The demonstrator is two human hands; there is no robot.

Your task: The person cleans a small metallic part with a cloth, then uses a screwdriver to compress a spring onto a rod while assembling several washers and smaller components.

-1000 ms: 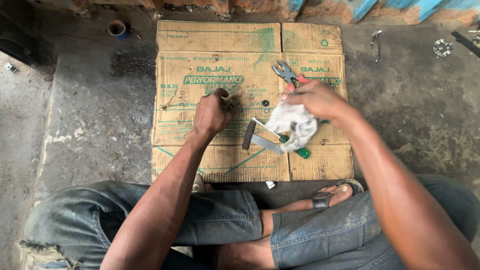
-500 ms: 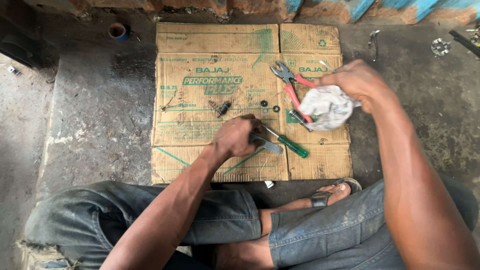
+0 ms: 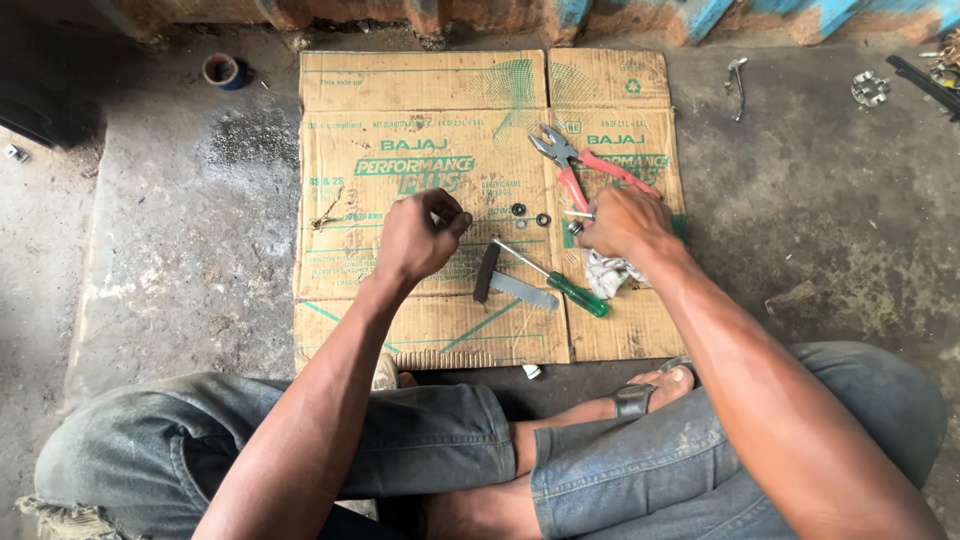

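Moved: since half a second ago our left hand has lifted off the hammer at centre frame and risen toward the upper middle of the cardboard; our right hand has come in from the right edge and set the rag down.
Left hand: curled into a loose fist over the middle of the flattened cardboard box, fingertips pinched together; we cannot tell whether anything small is between them.
Right hand: knuckles up, right of centre, fingers closed on a small metal part that shows at its left edge; we cannot make out what kind of part it is.
Rag: white cloth lies just below the right hand, partly under the wrist.
Pliers: red-handled pliers lie on the cardboard just above the right hand, jaws toward the upper left.
Washers: two small dark rings lie between the two hands.
Hammer: small hammer lies below the left hand, head to the left.
Screwdriver: green-handled screwdriver lies slantwise across the hammer handle, grip toward the lower right.
Floor: grey concrete; a tape roll sits at upper left, well apart.
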